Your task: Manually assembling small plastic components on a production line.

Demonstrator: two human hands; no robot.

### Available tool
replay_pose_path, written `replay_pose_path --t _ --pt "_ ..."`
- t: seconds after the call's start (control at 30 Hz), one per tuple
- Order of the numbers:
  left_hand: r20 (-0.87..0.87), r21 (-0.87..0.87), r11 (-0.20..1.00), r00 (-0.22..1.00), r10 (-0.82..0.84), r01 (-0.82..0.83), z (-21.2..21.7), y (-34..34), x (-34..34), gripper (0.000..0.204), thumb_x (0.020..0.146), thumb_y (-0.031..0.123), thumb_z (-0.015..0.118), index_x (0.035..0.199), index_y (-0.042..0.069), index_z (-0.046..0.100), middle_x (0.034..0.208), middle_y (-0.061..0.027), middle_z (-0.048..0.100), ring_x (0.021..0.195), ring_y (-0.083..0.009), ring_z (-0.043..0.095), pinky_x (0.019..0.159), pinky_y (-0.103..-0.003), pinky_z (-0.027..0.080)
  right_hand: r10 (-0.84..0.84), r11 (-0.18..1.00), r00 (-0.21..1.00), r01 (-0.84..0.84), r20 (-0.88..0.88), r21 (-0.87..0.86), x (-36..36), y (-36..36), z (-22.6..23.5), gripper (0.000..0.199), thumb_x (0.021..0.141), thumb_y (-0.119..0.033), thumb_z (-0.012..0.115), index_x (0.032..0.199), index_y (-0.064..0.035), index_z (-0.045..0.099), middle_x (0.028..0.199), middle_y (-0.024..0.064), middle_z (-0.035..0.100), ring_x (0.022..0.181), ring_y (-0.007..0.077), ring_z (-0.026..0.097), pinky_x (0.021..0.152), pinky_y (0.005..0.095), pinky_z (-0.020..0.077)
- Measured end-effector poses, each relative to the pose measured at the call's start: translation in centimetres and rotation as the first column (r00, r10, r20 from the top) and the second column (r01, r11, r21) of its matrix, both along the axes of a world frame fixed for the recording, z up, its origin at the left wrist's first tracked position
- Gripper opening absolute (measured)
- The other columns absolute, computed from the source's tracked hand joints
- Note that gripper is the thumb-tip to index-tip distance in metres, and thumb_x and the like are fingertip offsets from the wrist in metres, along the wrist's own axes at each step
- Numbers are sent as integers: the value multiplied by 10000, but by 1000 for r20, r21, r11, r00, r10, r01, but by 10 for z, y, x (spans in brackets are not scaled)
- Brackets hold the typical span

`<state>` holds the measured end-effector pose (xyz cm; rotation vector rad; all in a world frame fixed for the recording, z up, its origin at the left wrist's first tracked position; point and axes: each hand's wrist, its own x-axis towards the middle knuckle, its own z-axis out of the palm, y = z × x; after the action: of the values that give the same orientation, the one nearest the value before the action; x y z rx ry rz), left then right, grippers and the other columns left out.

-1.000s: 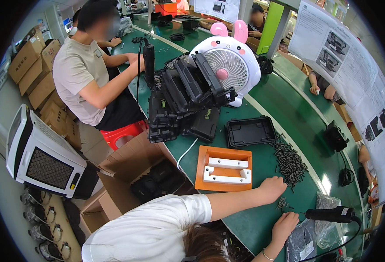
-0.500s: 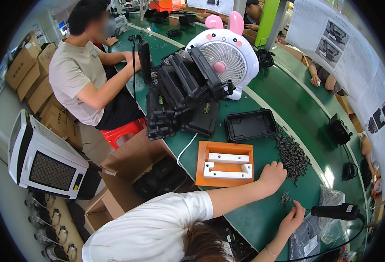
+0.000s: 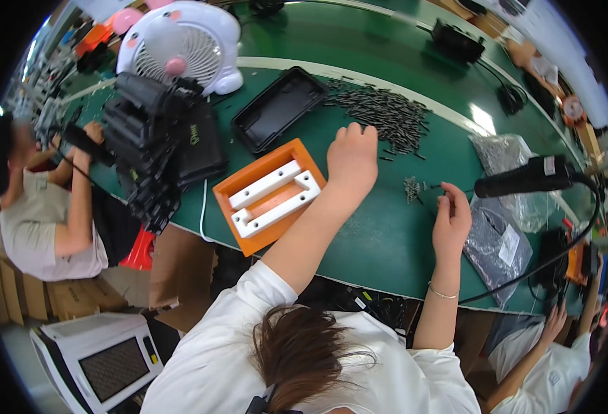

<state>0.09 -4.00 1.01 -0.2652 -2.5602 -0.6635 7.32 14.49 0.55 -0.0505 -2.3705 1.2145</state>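
Green lettering (image 3: 194, 134) stands on a black plastic case (image 3: 204, 153); a white label (image 3: 509, 245) on the grey plastic bag (image 3: 484, 224) and a pale one on the black electric screwdriver (image 3: 517, 179) are too small to read.

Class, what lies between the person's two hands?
In the head view, a small pile of screws lies between the left hand and right hand, on the green table.
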Motion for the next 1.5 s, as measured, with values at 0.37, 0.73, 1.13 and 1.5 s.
replay_pose_path --t 0.37,0.73,1.13,1.5 --pt "195 144 908 888 -416 393 -1 26 14 110 741 34 542 843 64 569 802 -78 514 828 -256 524 709 -359 448 18 999 998 -15 59 -49 0 -1 3 175 784 21 510 949 1 562 763 86 547 658 141 528 608 243 438" --pt "176 46 892 876 -450 449 -11 31 15 103 712 51 575 812 70 561 812 -75 513 832 -246 519 703 -350 456 207 977 972 -201 111 -64 2 -9 5 153 772 51 511 917 20 549 761 106 552 632 176 568 593 263 465" --pt "225 72 855 827 -515 513 -2 31 19 133 714 52 576 842 85 568 845 -80 486 838 -253 509 710 -355 448 80 995 995 -76 54 -63 -1 -8 3 162 762 60 525 915 15 553 795 115 569 666 193 577 624 275 477" --pt "266 91 887 847 -460 453 -7 30 18 163 710 68 590 869 38 572 860 -104 503 873 -268 510 750 -356 439 104 994 995 -104 4 -28 -2 -9 0 121 775 50 525 888 16 547 790 114 573 681 215 580 624 278 480"
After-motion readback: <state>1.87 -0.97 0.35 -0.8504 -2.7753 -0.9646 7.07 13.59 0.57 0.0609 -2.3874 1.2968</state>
